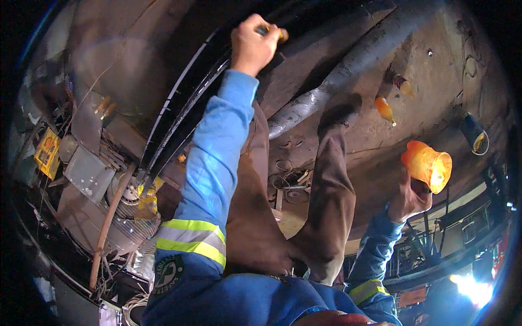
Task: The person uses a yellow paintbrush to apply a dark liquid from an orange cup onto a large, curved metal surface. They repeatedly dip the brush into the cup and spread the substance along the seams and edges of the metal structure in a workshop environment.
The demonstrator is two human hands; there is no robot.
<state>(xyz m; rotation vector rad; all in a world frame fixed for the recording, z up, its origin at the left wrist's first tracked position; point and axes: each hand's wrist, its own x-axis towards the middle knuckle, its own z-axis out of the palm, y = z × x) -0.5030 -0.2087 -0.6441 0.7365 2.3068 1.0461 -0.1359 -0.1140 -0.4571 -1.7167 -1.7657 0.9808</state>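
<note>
My left hand [253, 46] is raised at the top, its fingers closed round a short dark handle with an orange-yellow end [282, 35]. The kind of tool cannot be made out. Beside that hand run long black metal bars [187, 98] with pale, shiny edges. Out to the right, my right hand [411, 200] grips an orange cup-like container [427, 164]. Its pale, lit mouth faces right and down, and what is inside does not show.
A grey pipe [348, 73] crosses the ground past my legs. An orange bottle [385, 110], a dark-labelled bottle [402, 85] and a dark blue can [474, 133] lie at the right. Leftward are a wooden pole [111, 228], metal scrap and a yellow object [48, 153]. A bright lamp [473, 290] glares lower right.
</note>
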